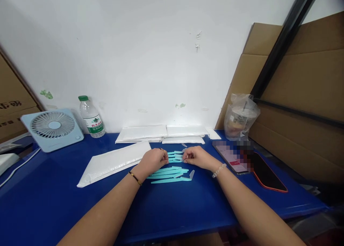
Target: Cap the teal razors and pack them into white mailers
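Several slim turquoise sticks with translucent tips, looking like eyebrow razors (176, 152), lie side by side between my hands. My left hand (156, 158) is closed at their left ends, with thumb and fingers pinched together. At the right ends my right hand (195, 156) is closed too, its curled fingertips at a translucent tip. Exactly which razor each hand grips is partly hidden by the fingers. Nearer to me lies a second group of turquoise razors (168, 172). One of these has a translucent cap (191, 174) standing out at an angle.
A white padded mailer (115, 161) lies left of the razors, and more white mailers (142, 133) are stacked along the wall. A blue fan (53, 129) and a water bottle (91, 118) stand left. Two phones (270, 170) and a bagged cup (240, 118) are right, beside cardboard (303, 84).
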`<control>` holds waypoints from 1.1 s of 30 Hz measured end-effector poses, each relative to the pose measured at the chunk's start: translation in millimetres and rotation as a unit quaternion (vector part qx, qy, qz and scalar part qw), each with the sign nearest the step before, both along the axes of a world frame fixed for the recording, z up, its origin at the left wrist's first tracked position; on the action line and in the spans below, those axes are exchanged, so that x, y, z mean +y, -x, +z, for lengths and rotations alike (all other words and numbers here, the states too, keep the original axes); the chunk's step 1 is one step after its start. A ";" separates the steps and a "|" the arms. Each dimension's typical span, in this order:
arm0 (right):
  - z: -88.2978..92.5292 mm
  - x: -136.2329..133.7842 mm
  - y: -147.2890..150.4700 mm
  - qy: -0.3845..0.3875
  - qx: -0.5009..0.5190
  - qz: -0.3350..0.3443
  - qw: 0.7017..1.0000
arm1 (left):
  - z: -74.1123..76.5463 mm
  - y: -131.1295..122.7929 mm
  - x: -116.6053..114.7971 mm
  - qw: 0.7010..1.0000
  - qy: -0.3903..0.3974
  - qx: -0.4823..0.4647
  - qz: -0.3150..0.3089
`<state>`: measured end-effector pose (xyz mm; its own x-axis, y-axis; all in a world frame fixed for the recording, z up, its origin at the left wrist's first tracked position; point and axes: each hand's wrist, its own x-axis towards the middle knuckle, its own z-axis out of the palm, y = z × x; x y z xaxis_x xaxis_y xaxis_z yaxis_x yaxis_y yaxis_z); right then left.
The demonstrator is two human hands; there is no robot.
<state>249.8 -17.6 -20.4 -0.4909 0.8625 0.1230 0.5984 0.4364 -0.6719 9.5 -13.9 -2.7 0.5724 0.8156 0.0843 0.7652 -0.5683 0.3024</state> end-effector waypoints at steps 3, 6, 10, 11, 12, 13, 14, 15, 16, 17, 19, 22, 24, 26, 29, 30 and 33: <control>-1.8 -0.8 6.9 -0.011 0.003 0.006 1.000 | -2.8 -3.3 -0.2 1.000 0.003 -0.006 -0.002; -0.8 -2.4 12.6 -0.032 0.001 0.008 0.999 | -5.1 -6.6 -0.9 1.000 0.008 -0.007 0.001; 13.8 -8.3 3.3 -0.045 0.001 0.008 0.999 | 2.9 -3.7 -4.8 0.999 0.011 -0.050 0.011; 19.1 -10.4 -1.4 -0.036 0.000 0.025 0.999 | 6.6 -1.8 -6.3 0.998 0.013 -0.065 0.006; 24.1 -12.5 -5.9 -0.015 -0.007 0.055 0.998 | 10.3 0.2 -7.8 0.997 0.021 -0.072 -0.005; 28.3 -14.5 -9.8 0.012 -0.019 0.090 0.996 | 13.5 1.9 -9.2 0.997 0.037 -0.069 -0.022; 31.4 -16.1 -12.7 0.040 -0.035 0.122 0.991 | 15.9 3.2 -10.4 0.996 0.059 -0.055 -0.039; 33.3 -17.4 -14.5 0.064 -0.051 0.145 0.986 | 17.3 3.9 -11.4 0.994 0.084 -0.038 -0.052; 33.9 -18.2 -15.3 0.079 -0.064 0.157 0.982 | 17.8 4.0 -12.0 0.993 0.106 -0.021 -0.057; 33.4 -18.7 -15.4 0.087 -0.072 0.160 0.981 | 17.3 3.6 -12.4 0.991 0.121 -0.010 -0.056; 30.6 -18.6 -15.1 0.094 -0.079 0.151 0.981 | 14.9 2.1 -12.5 0.990 0.133 -0.003 -0.044; 25.9 -17.4 -17.6 0.091 -0.086 0.122 0.984 | 11.3 1.2 -11.4 0.990 0.133 -0.005 -0.041; 23.7 -16.4 -20.8 0.078 -0.094 0.100 0.987 | 10.2 2.5 -9.7 0.990 0.133 -0.008 -0.040; 22.1 -14.9 -23.3 0.060 -0.097 0.073 0.991 | 9.5 4.8 -6.9 0.993 0.118 -0.016 -0.026; 20.2 -12.1 -22.7 0.019 -0.100 0.023 0.995 | 8.0 7.9 -2.2 0.997 0.069 -0.026 0.009; 19.8 -11.3 -21.3 0.003 -0.101 0.010 0.995 | 7.3 8.3 -1.0 0.998 0.055 -0.024 0.016; 19.3 -9.7 -15.1 -0.031 -0.098 0.000 0.995 | 5.2 7.3 0.8 0.999 0.036 -0.011 0.020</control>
